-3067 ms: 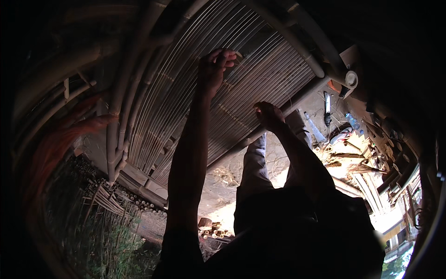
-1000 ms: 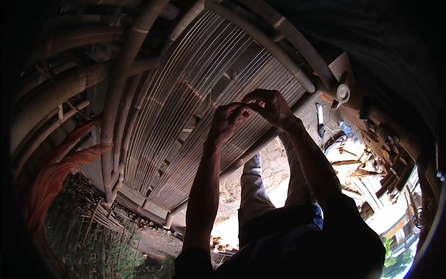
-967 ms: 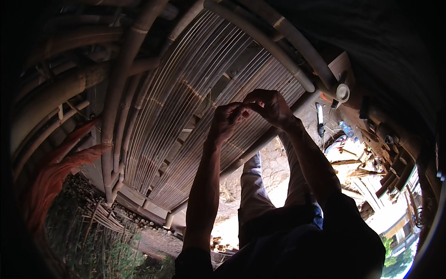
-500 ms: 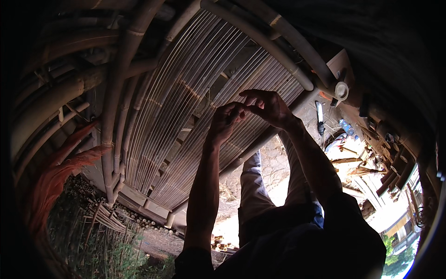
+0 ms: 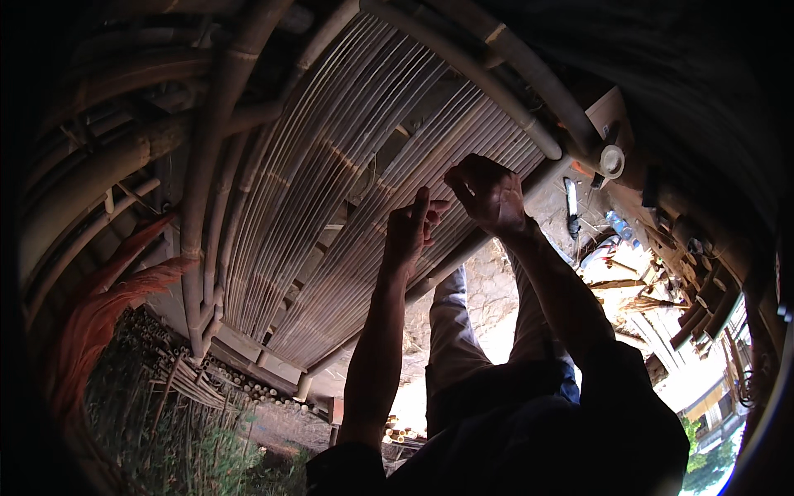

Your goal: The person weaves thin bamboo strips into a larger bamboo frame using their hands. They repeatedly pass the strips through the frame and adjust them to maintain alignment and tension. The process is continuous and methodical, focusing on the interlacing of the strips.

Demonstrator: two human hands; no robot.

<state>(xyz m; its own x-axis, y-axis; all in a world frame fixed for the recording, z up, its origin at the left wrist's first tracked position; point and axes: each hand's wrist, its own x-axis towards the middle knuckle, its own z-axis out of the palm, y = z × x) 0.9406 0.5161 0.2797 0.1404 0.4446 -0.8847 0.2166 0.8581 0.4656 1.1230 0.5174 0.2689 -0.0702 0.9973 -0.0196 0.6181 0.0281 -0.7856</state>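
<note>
Both hands are above a bamboo bench (image 5: 331,174) of many thin slats in a thick bamboo pole frame. My left hand (image 5: 409,229) is raised over its near side, thumb stretched up and a finger pointing right; I see nothing in it. Just right of it and a little farther off, my right hand (image 5: 492,197) is bent at the wrist, its fingers curled together as in a pinch. Anything between them is too dark and small to make out. A small gap parts the two hands. Some slats stand apart, leaving dark openings.
Thick bamboo poles (image 5: 217,107) rise at the left, beside a reddish cloth (image 5: 91,331). On the ground at right lie a blade with a dark handle (image 5: 572,207), a plastic bottle (image 5: 617,225) and bamboo scraps (image 5: 649,302). Cut canes (image 5: 194,384) are piled at lower left.
My hands, touching at the fingertips before, have come apart. The right hand has shifted slightly right with its fingers curled; the left has moved a little right and lower, thumb now raised.
</note>
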